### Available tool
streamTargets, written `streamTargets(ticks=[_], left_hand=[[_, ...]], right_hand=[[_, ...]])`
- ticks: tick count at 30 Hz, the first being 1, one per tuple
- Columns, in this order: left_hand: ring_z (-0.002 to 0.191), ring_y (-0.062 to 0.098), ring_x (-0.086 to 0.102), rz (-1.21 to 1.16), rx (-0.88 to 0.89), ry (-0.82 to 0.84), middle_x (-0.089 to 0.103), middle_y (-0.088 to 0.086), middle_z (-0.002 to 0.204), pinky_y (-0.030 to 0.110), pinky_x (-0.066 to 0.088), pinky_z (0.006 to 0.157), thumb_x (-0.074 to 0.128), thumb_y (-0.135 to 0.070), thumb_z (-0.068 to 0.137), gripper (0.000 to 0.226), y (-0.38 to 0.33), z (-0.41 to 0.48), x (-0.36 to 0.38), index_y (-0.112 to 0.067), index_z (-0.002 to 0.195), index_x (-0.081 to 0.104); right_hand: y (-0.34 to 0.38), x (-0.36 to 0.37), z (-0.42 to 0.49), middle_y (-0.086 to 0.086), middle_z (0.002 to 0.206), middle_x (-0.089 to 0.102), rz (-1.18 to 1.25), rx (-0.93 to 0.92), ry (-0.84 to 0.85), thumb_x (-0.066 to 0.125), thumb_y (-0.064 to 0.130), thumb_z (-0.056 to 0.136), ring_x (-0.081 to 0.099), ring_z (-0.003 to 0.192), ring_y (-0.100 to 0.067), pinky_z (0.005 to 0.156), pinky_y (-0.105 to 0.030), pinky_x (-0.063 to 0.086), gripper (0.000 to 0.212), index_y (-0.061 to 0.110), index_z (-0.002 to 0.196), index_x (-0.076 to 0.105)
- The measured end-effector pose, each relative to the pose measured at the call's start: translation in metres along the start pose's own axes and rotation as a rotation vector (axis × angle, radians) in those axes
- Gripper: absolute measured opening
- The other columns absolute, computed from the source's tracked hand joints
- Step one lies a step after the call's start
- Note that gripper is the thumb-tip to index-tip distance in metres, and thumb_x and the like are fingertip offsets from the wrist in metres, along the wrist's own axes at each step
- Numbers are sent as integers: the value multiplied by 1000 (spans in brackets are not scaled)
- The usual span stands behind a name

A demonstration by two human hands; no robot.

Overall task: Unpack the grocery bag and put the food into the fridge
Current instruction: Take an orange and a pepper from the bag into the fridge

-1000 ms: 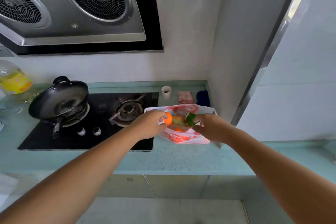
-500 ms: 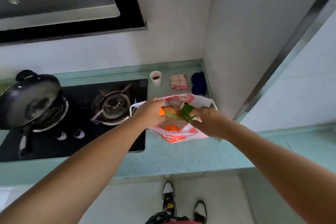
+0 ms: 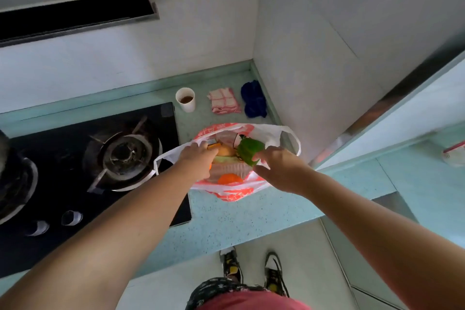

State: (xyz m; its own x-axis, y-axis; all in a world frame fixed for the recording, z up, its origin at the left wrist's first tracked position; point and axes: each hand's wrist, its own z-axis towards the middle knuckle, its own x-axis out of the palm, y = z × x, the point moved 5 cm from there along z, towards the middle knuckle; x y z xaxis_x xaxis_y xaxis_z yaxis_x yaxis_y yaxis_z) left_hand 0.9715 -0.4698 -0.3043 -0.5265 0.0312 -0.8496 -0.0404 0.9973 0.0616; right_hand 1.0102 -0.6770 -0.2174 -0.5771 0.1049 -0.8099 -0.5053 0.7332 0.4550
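left hand (image 3: 198, 155) in grocery bag (image 3: 234, 194) (green vegetable (image 3: 247, 150) in right hand (image 3: 279, 168))

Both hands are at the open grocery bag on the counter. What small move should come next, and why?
Probably lift the green item straight up out of the bag: the right hand pinches it high in the bag's open mouth, so nothing seems to block the way up. The left hand, inside the mouth, might steady the bag.
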Motion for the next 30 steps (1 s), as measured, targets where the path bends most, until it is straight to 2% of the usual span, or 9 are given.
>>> streamTargets(ticks=[5,9,12,15,18,22,24,26,30], left_hand=[[115,33,51,22,7,4,49,12,125,43,47,87,68,-25,83,60,4,3,2,-25,137,42],[120,33,48,-70,32,-46,46,11,133,43,49,86,70,-39,76,67,8,6,-11,-24,137,45],[120,33,47,-225,65,-139,44,8,138,43,50,88,69,-41,79,65,9,1,-25,-24,138,48],[118,30,45,-400,74,-231,47,4,132,43,50,89,70,-44,80,64,13,-11,-38,-27,137,49],[114,27,47,-481,67,-261,47,1,127,42,49,90,69,-50,79,63,22,-26,-42,-30,135,49],[113,25,48,-541,13,-271,48,-2,123,44,48,93,65,-51,78,62,42,-46,-33,-34,135,49],[110,23,50,-593,-12,-298,48,-5,119,46,49,91,58,-57,73,66,50,-57,-28,-36,134,48],[109,21,50,-626,-26,-336,48,-7,119,45,50,90,53,-61,69,69,55,-66,-24,-37,134,47],[110,18,51,-680,-47,-395,48,-7,126,37,48,91,66,-51,77,63,59,-81,-22,-37,136,48]], right_hand=[[-3,13,3,-4,122,64,-31,50,5,50,38,103,64,98,-19,87,-30,55,35,18,130,58],[-2,8,11,-4,125,62,-22,44,-24,51,35,103,62,95,-17,83,-25,53,33,19,130,60],[0,8,23,-5,130,57,-69,54,-34,51,34,101,57,102,-18,83,-25,49,35,22,134,57],[3,14,42,-4,139,50,-160,63,-14,51,35,100,51,118,-23,97,-35,49,41,27,140,50],[4,23,62,-5,153,38,-286,49,21,51,32,99,41,135,-30,109,-49,41,48,31,146,41],[-1,45,89,-15,161,23,-468,60,60,59,39,95,37,140,-41,109,-58,38,70,35,152,18],[-2,58,99,-19,158,27,-494,86,75,65,41,91,41,136,-44,107,-58,40,83,39,152,8],[-5,68,106,-22,153,35,-517,123,75,70,37,89,44,135,-45,108,-59,40,90,36,153,7],[-11,74,110,-24,150,37,-576,177,36,72,25,89,39,137,-49,113,-61,34,86,21,155,16]])
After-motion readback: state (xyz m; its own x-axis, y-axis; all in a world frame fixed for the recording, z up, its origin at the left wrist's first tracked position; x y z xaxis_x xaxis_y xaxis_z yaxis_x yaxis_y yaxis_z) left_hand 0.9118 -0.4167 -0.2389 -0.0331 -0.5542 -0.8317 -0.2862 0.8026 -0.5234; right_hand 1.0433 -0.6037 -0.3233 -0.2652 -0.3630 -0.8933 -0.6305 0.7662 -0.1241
